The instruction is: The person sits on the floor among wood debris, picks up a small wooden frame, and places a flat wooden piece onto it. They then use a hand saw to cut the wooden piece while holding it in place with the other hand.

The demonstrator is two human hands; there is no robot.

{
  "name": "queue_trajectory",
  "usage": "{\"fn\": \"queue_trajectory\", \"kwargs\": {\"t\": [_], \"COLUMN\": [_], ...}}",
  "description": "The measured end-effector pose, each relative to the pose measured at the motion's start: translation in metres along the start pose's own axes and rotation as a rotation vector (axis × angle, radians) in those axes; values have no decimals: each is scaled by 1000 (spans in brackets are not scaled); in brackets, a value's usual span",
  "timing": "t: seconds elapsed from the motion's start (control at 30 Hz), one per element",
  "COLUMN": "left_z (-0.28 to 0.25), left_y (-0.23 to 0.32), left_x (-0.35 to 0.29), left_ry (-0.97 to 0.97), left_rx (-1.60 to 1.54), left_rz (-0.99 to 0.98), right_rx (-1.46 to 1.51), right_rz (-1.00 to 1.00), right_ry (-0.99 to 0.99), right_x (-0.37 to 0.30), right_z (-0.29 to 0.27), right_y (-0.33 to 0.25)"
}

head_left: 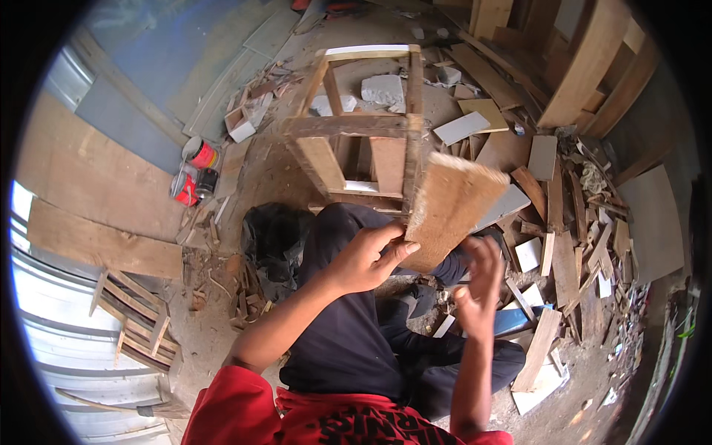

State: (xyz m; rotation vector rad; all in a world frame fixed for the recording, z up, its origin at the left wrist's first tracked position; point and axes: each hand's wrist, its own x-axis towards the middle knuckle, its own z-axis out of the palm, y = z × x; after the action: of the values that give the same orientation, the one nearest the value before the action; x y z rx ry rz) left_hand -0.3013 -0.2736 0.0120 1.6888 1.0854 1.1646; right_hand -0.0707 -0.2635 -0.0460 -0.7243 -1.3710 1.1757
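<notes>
In front of my knees stands a wooden frame (348, 126) with legs and crossbars, like a stool or small chair. My left hand (374, 256) grips the left edge of a short wooden board (456, 204), thumb on its face and fingers partly hidden behind. The board is tilted upright beside the frame's right side; whether the two touch I cannot tell. Just below the board's right side, my right hand (478, 289) is raised, slightly blurred, with thumb and fingers apart and nothing seen in it.
Wood offcuts (564, 252) lie piled on the right, below tall leaning planks (593, 67). Red paint cans (199, 153) stand at the left. A black plastic bag (274, 241) sits by my left knee. White chunks (384, 89) lie behind the frame, and a slatted wooden piece (137, 319) rests lower left.
</notes>
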Motion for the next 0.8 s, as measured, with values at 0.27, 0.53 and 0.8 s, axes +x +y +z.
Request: {"fn": "queue_trajectory", "kwargs": {"t": [0.27,0.53,0.8], "left_z": [-47,-74,-42], "left_y": [-40,-176,-194], "left_x": [-5,-29,-3], "left_ry": [228,650,731], "left_rx": [187,-276,-301], "left_rz": [21,-240,-169], "right_rx": [-400,-416,-489], "right_rz": [-81,-167,-221], "right_ry": [-265,-264,-234], "right_x": [106,167,173], "right_z": [86,138,150], "right_y": [-49,-27,-1]}}
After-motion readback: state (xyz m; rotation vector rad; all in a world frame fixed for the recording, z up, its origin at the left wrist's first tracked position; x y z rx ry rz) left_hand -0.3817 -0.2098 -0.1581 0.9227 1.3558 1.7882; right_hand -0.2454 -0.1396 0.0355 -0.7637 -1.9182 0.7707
